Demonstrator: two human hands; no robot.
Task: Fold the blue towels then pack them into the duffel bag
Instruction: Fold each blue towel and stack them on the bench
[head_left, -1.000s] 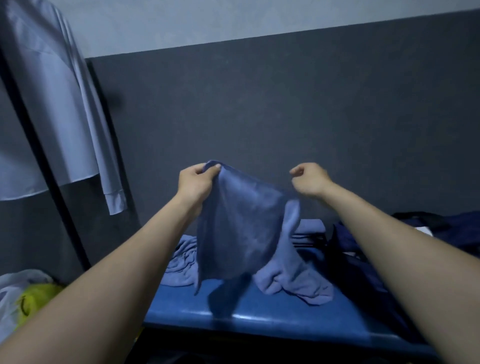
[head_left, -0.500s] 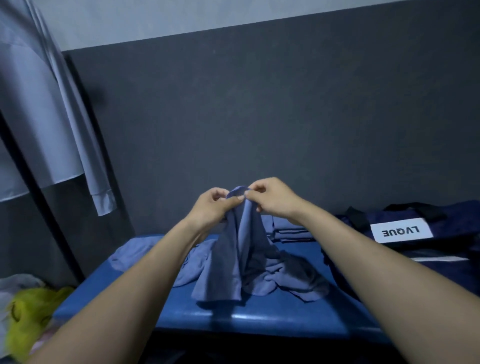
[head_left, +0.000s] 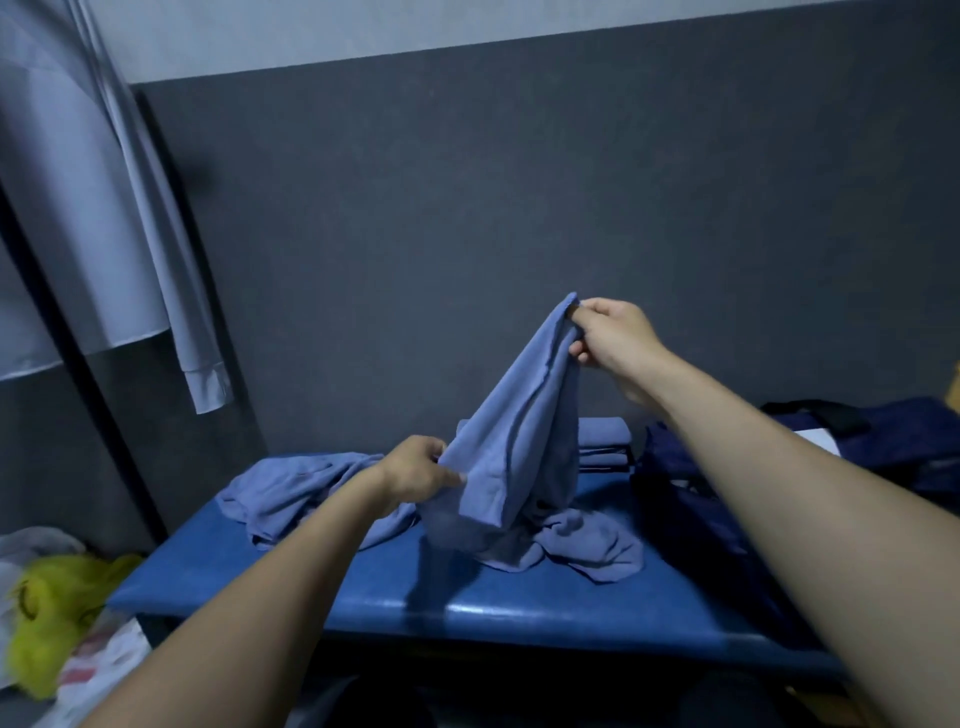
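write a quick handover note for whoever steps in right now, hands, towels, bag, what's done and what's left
Right hand pinches the held towel at its top; left hand grips its lower edge.
Folded stack sits at the back of the blue table; loose towels lie crumpled on it.
Duffel bag sits right.
Done: some folded.
Left: fold this one and the loose ones, pack all.

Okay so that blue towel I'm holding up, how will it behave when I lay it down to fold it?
Probably floppy: the blue towel sags in soft folds between the right hand at its top corner and the left hand at a lower edge. It seems light, since a two-point pinch lifts it. It will likely bunch up like the loose towels on the bench.
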